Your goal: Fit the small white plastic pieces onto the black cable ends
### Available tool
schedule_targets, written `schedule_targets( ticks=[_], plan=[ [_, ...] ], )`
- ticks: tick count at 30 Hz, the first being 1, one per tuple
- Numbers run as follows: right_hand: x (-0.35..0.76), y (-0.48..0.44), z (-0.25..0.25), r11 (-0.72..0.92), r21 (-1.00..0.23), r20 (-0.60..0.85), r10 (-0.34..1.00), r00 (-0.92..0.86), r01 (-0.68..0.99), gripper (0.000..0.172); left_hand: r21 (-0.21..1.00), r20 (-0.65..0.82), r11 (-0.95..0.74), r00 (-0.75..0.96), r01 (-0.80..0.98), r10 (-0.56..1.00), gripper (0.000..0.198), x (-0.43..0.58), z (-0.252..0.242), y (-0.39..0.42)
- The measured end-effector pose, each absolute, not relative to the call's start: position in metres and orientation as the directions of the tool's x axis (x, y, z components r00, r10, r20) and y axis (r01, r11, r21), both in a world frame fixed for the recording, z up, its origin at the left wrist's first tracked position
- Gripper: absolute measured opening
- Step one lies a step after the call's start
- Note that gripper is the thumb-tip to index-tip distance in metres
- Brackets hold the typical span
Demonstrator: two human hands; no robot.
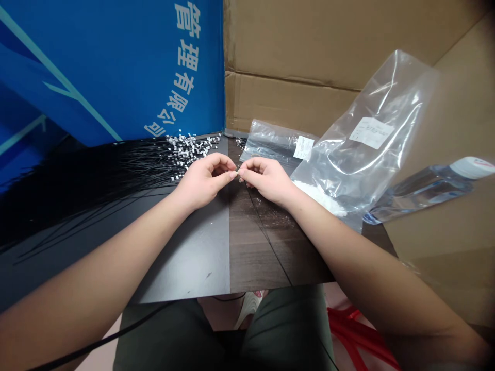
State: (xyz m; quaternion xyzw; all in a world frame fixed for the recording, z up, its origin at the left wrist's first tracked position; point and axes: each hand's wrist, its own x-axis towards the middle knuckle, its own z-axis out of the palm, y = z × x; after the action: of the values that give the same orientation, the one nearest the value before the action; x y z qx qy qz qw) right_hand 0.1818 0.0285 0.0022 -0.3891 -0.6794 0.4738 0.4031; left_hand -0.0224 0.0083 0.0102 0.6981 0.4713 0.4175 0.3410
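Note:
My left hand (204, 180) and my right hand (266, 179) meet over the dark table (247, 247), fingertips pinched together on a tiny white piece (236, 171). A thin black wire (266, 232) runs from the pinch toward me across the table. To the left lies a large fan of black wires (96, 175) tipped with small white connectors (189, 147).
A big clear plastic bag (367, 144) with white bits inside leans at the right, a smaller labelled bag (278, 141) behind the hands. A water bottle (425, 188) lies at the right. Blue printed board (116, 67) and cardboard walls (294, 62) enclose the back.

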Motion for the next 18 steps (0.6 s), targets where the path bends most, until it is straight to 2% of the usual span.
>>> schedule_targets(
  ticks=[9, 18],
  plan=[
    [0.1808, 0.0289, -0.0008, 0.233, -0.957, 0.154, 0.912, -0.381, 0.173, 0.017, 0.829, 0.279, -0.333, 0.185, 0.448, 0.942, 0.026, -0.0208, 0.0107, 0.0065],
    [0.1837, 0.0295, 0.0025, 0.227, -0.949, 0.136, 0.92, -0.368, 0.217, 0.015, 0.869, 0.155, -0.236, 0.213, 0.434, 0.965, 0.035, -0.0281, 0.0095, 0.0128]
  ],
)
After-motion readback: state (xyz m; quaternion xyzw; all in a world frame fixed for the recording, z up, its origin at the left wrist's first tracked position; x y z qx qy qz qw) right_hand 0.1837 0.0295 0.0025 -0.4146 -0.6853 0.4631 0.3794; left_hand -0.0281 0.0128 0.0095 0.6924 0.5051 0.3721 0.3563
